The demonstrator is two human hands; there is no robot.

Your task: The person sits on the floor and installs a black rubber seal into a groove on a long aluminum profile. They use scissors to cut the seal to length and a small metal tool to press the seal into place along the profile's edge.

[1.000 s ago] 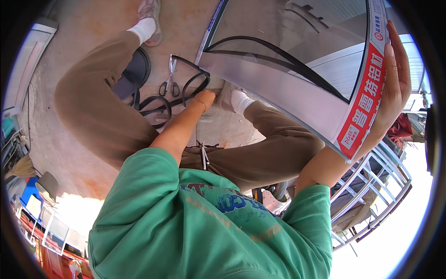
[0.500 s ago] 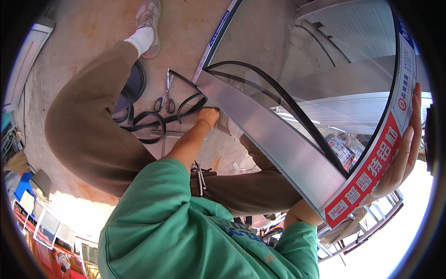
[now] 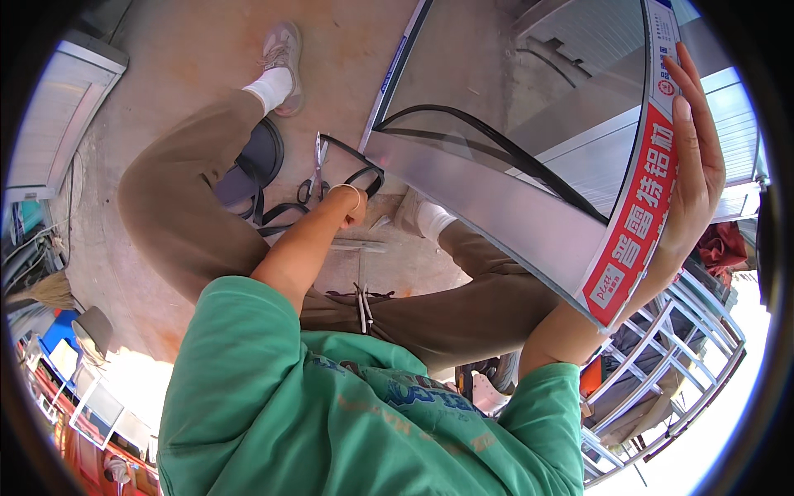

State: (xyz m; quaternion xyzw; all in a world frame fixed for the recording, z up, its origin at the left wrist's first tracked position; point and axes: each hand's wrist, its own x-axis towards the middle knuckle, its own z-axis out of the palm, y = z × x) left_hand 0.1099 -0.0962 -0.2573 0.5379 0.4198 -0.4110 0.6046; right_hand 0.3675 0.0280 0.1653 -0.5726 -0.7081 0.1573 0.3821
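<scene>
An aluminium window sash [image 3: 504, 194] with a glass pane [image 3: 546, 99] leans at a slant over my right leg. My right hand [image 3: 695, 157] steadies its outer edge, the fingers stretched along the red-and-white labelled side and the forearm under the corner. A black rubber strip [image 3: 504, 140] hangs in a loose arc along the sash. My left hand [image 3: 353, 207] is low over the floor with curled fingers, beside a loop of thinner black strip [image 3: 372, 172]. What it holds, if anything, is hidden. Scissors [image 3: 318, 169] lie just beyond it.
A dark coil of strip [image 3: 260, 153] lies by my left leg. At the far left stands a pale metal panel [image 3: 70, 107], with a broom [image 3: 50, 289] nearer me. A metal rack [image 3: 662, 355] is at the lower right, and large panels stand at the far right.
My left hand has pulled back slightly toward me and left, nearer the scissors' handles. The sash's near labelled corner has shifted up in the view, with my right hand still along its edge.
</scene>
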